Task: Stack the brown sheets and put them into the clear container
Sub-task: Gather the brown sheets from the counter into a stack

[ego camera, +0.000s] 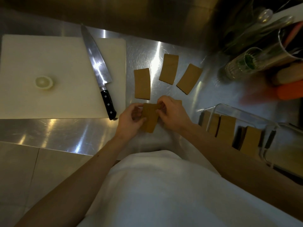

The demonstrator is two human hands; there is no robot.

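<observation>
Both hands hold a small stack of brown sheets [150, 117] just above the steel counter. My left hand [131, 120] grips its left edge and my right hand [172, 113] pinches its upper right corner. Three more brown sheets lie flat beyond the hands: a left sheet [142, 83], a middle sheet [168, 68] and a right sheet [188, 78]. The clear container [229, 110] stands at the right with three stacks of brown sheets [227, 128] upright inside it.
A white cutting board [49, 63] lies at the left with a round onion piece [44, 82] and a long black-handled knife [98, 69] on it. Metal canisters, a glass with greens [246, 62] and carrots [290, 90] crowd the back right. The counter edge runs near my body.
</observation>
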